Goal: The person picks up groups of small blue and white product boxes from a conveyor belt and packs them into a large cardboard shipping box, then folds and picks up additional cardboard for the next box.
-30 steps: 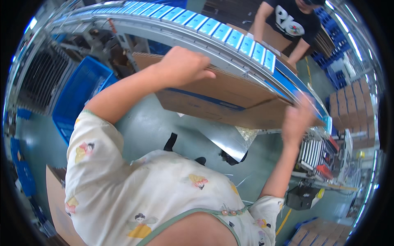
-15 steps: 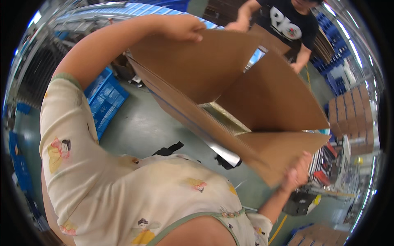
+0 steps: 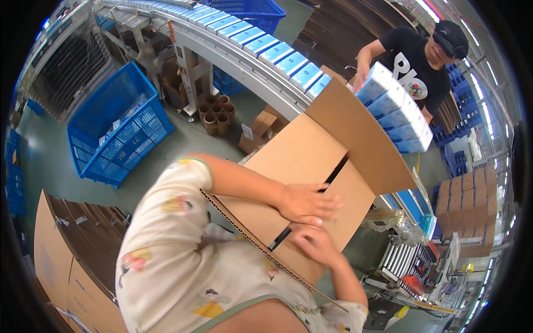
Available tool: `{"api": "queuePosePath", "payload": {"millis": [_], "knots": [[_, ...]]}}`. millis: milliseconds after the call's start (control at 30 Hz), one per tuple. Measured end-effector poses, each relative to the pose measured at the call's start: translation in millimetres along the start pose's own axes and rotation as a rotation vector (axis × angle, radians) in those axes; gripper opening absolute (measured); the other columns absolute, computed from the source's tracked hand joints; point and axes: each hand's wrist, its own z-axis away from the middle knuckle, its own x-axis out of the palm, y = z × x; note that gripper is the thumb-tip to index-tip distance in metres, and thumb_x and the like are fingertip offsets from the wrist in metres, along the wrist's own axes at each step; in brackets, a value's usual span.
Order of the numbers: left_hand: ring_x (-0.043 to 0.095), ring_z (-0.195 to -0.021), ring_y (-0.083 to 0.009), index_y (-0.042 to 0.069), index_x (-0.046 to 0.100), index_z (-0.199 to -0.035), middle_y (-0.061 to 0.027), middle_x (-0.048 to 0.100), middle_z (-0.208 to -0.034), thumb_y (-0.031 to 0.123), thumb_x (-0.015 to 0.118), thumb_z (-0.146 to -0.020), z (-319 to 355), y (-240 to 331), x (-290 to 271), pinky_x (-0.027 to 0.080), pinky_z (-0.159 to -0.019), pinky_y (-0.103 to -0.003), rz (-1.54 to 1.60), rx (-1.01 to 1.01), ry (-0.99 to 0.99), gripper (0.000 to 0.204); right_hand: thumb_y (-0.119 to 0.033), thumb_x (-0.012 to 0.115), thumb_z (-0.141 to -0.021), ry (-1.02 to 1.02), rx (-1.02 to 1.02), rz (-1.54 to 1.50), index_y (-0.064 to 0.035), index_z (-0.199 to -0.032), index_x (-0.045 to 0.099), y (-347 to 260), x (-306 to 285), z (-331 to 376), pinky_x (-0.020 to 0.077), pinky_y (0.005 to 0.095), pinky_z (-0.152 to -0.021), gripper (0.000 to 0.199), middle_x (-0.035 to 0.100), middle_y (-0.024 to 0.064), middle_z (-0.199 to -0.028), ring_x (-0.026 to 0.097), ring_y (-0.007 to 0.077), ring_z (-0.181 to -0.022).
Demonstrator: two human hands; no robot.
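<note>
A brown cardboard carton (image 3: 297, 147) sits in front of me with two flaps folded inward, a narrow dark gap between them. Across these flaps my left hand (image 3: 308, 204) lies flat, fingers stretched out. Just below it, my right hand (image 3: 315, 243) rests on the folded flap, slightly blurred, its fingers loosely bent and holding nothing I can see. The far flap (image 3: 369, 133) stands up. Another flap (image 3: 261, 247) sticks up along the side nearest my body. What is inside the carton is hidden.
Opposite, a co-worker holds a row of blue-and-white boxes (image 3: 395, 111). A conveyor (image 3: 250, 41) carries similar boxes. On the left are a blue crate (image 3: 125, 139) and stacked flat cardboard (image 3: 55, 250). Cardboard tubes (image 3: 216, 114) stand beneath the conveyor; rollers (image 3: 402, 258) lie right.
The carton, tilted with its flaps spread, is now lower and two flaps are folded in. Both hands have moved from its edges onto them. The co-worker now holds boxes.
</note>
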Motion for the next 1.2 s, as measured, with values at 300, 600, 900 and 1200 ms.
{"api": "queuePosePath", "payload": {"millis": [300,600,900,1200], "knots": [[0.057,-0.099,-0.0213,-0.001,0.044,-0.120,-0.0162,0.056,-0.113,0.035,0.051,-0.085,53,-80,-91,0.046,-0.084,-0.031,1.212,-0.478,-0.107,0.051,-0.030,0.058,-0.081,0.545,-0.098,1.035,-0.0091,-0.058,0.048,50,-67,32,0.0399,0.0346,-0.038,0.033,0.047,0.0061,-0.042,0.049,0.0266,-0.036],[0.043,-0.117,-0.0286,0.003,0.015,-0.137,-0.0215,0.041,-0.128,0.047,0.060,-0.078,125,29,-34,0.035,-0.097,-0.036,0.636,-1.275,0.304,0.086,-0.024,0.042,-0.088,1.063,0.095,0.933,-0.0007,-0.097,0.056,6,-234,-48,0.0398,0.0443,-0.070,0.029,0.059,0.0167,-0.087,0.055,0.0340,-0.079],[0.052,-0.106,-0.0219,0.000,0.047,-0.121,-0.0120,0.055,-0.117,0.044,0.041,-0.091,135,-62,92,0.039,-0.091,-0.035,1.784,-1.056,0.702,0.053,-0.040,0.021,-0.094,1.026,0.850,0.548,-0.0065,-0.137,0.026,172,-59,125,0.0135,0.0410,-0.106,0.055,0.024,0.0135,-0.142,0.018,0.0306,-0.132],[0.051,-0.108,-0.0159,0.007,0.033,-0.134,-0.0060,0.053,-0.119,0.016,0.066,-0.079,136,-15,108,0.039,-0.095,-0.032,1.819,-1.134,0.284,0.065,-0.052,0.046,-0.084,1.227,0.542,-1.112,-0.0064,-0.127,0.042,157,-46,226,0.0422,0.0392,-0.088,0.063,0.049,0.0088,-0.123,0.050,0.0244,-0.107]]}}
